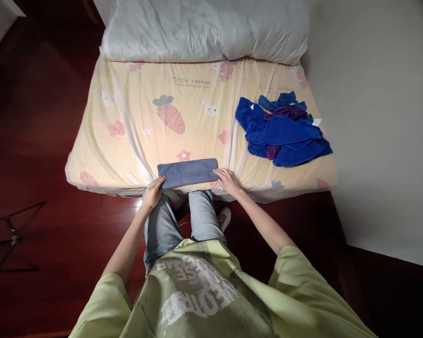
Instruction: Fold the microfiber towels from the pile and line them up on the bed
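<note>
A grey-blue cloth point(188, 172), folded into a long flat strip, lies at the near edge of the bed point(127, 155). My left hand point(152, 191) rests at the cloth's left end with the fingers curled onto its corner. My right hand point(226, 180) lies on the cloth's right end, fingers stretched out flat on the fabric and sheet. A heap of bright blue and purple cloths point(284, 130) sits on the right part of the bed, well apart from both hands.
The bed has a yellow sheet printed with carrots and rabbits, and a white pillow point(204, 29) at the far end. A pale wall point(380, 117) runs along the right. Dark wooden floor point(38, 141) lies left, with a thin black metal stand point(10, 234).
</note>
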Tool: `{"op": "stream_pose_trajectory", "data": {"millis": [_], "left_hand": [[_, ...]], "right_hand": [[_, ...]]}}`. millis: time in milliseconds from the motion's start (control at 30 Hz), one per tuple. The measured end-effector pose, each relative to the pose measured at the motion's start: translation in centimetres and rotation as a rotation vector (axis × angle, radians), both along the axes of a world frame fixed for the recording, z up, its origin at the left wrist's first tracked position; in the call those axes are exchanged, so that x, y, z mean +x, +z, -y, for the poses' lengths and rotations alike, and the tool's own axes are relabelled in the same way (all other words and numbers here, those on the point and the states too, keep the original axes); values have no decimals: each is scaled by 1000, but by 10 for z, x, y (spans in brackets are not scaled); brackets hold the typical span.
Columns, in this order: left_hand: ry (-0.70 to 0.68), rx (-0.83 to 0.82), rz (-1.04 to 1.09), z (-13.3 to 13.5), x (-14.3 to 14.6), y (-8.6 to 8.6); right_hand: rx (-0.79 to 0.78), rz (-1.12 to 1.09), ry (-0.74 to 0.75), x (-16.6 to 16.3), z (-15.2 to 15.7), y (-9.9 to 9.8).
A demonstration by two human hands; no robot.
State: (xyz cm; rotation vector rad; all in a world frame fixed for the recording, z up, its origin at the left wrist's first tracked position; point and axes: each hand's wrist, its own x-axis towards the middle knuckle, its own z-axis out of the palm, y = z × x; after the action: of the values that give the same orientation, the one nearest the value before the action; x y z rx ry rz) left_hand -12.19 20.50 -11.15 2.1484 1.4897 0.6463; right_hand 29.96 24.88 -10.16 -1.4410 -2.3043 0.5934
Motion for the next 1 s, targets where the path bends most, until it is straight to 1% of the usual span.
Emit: {"op": "stream_pose_trajectory", "data": {"millis": [133, 300, 400, 500, 600, 700, 867, 1000], "left_hand": [[132, -57, 151, -10, -2, 3], [346, -115, 244, -19, 3, 11], [424, -140, 297, -29, 6, 13], [466, -157, 369, -42, 6, 13], [488, -168, 407, -54, 5, 13], [519, -190, 393, -64, 5, 16], [572, -217, 355, -75, 8, 20], [581, -215, 325, -80, 10, 19]], "right_hand": [[-103, -169, -115, 2, -19, 0], [-199, -362, -261, 1, -34, -3], [-251, -502, -313, -5, -41, -7], [-274, -604, -343, -12, -50, -7], [-280, -608, -390, -16, -59, -5], [-283, -583, -448, -18, -66, -4], [-259, -544, -498, -20, -74, -10], [-236, -472, -520, -20, -76, -14]]}}
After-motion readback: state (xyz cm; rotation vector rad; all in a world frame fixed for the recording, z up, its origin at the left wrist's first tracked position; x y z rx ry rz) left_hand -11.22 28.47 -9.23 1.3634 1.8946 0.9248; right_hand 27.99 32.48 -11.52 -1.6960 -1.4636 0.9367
